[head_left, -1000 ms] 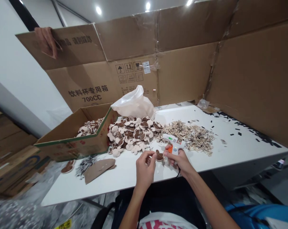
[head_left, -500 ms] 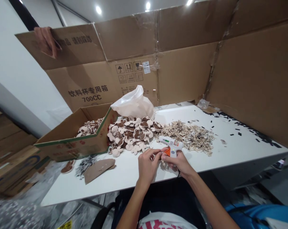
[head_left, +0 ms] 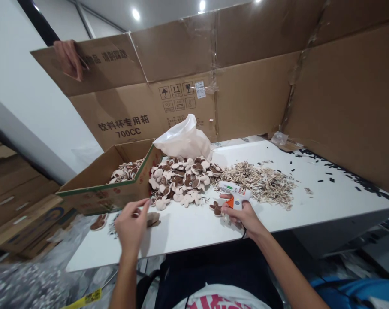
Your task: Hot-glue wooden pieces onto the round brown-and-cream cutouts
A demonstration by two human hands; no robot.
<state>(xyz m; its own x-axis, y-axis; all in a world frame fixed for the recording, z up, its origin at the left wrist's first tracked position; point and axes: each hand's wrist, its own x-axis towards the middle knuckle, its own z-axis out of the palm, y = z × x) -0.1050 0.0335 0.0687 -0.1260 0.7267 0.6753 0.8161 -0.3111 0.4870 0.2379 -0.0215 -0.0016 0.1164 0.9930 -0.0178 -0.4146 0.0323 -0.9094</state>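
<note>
My right hand (head_left: 244, 219) is wrapped round a white glue gun (head_left: 234, 189) with an orange trigger, its nozzle pointing left. At its fingertips is a brown bunny-shaped felt piece (head_left: 216, 209); whether the fingers hold it or it lies on the table, I cannot tell. My left hand (head_left: 131, 225) hovers at the left over a brown cardboard scrap (head_left: 153, 219) and small black bits (head_left: 112, 227), mostly covering both. Its thumb and fingers are pinched, and anything between them is hidden. Another brown bunny piece (head_left: 98, 222) lies left of that hand.
Behind my hands are a heap of bunny pieces (head_left: 181, 180), a white plastic bag (head_left: 184, 139) and a pile of beige cord loops (head_left: 261, 182). An open carton (head_left: 107, 197) stands left. Black pieces (head_left: 329, 174) lie right. Another person's hand (head_left: 68, 58) grips the cardboard wall (head_left: 252, 94).
My left hand has moved away from the glue gun, leftward to the cardboard scrap and black bits. The bunny piece by my right hand now shows. The glue gun stays in my right hand.
</note>
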